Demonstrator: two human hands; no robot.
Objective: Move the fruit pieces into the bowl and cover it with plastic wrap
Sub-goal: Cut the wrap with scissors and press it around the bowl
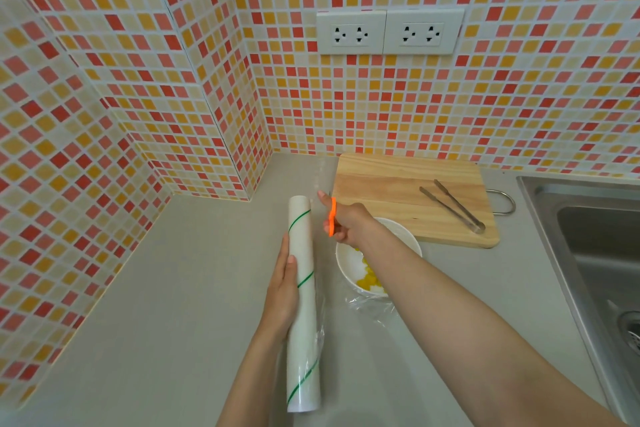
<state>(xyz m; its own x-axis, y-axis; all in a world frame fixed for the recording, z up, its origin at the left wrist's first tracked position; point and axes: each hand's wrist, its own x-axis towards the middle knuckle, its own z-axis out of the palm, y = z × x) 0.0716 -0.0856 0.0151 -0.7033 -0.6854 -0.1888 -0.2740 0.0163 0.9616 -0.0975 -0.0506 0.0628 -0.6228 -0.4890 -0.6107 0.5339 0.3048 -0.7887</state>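
1. No readable text, brand, number or sign was visible anywhere.
2. The plastic wrap roll (302, 302) carried only thin green diagonal lines, no lettering.
3. The wall sockets (389, 32) were plain white, unmarked.

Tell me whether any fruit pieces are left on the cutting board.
No. The cutting board holds only the tongs; the yellow fruit pieces are in the bowl.
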